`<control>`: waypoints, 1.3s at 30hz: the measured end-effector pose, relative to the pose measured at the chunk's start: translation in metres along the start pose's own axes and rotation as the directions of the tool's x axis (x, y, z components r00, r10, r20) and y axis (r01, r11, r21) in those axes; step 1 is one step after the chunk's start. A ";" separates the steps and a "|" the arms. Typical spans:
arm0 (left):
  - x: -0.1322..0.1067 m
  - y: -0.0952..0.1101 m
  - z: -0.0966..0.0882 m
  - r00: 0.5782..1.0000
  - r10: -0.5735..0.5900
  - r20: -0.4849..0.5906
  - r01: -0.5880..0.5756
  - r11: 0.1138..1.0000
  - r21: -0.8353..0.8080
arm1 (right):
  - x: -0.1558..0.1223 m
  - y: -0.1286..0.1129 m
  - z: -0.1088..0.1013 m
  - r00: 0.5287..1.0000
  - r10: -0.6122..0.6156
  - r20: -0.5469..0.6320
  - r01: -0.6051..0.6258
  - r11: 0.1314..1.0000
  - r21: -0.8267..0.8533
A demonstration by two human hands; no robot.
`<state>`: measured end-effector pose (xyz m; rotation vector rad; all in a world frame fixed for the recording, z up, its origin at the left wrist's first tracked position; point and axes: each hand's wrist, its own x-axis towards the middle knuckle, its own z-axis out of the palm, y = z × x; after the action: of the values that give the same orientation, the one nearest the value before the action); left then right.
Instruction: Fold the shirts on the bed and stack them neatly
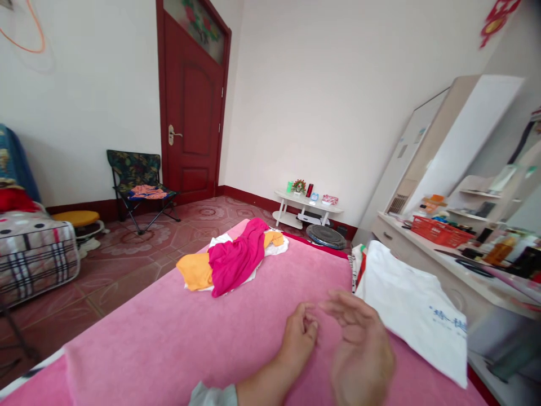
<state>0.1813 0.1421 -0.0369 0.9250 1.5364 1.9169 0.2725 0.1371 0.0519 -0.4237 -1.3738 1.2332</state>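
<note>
- The pink cover (pixel 169 338) fills the foreground in front of you; its left edge runs diagonally from the far corner down to the bottom left, and its far edge ends short of a low white table (pixel 308 206).
- The tiled floor (pixel 139 265) lies open to your left, between the cover's edge and the red door (pixel 194 107); a folding chair (pixel 137 183) and a yellow stool (pixel 76 218) stand against the wall, well apart from the cover.
- A dresser (pixel 422 248) crowds the right side, just beside the cover's right edge; a red basket (pixel 442 232) and bottles sit on top, leaving little room there.
- A white garment (pixel 414 316) with blue print lies flat over the cover's right edge, just beside your right hand.
- A magenta garment (pixel 236 259) is draped over an orange piece (pixel 196 270) and white cloth near the far end, well apart from both hands.
- Your right hand (pixel 363 352), blurred, is spread loosely, palm turned inward, above the cover's near middle; it holds nothing.
- Your left hand (pixel 300 332) has its fingers curled in against the thumb, nothing visible between them; its fingertips come close to the right hand's; the blur hides whether they touch.
</note>
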 end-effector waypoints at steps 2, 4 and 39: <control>0.010 0.004 -0.008 0.998 0.020 -0.063 -0.018 0.999 0.037 | 0.019 0.038 0.002 0.995 0.094 -0.031 -0.097 0.990 -0.100; 0.023 0.015 -0.026 0.981 0.113 -0.160 -0.083 0.980 0.182 | 0.031 0.076 -0.009 0.975 0.219 -0.035 -0.221 0.946 -0.238; 0.044 0.105 -0.098 0.904 0.409 -0.122 -0.254 0.745 0.617 | 0.035 0.091 -0.014 0.873 0.470 0.132 -0.450 0.879 -0.159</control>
<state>0.0801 0.0893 0.0608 1.3352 2.3402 1.8617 0.2391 0.2055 -0.0100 -0.7863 -1.5511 1.6059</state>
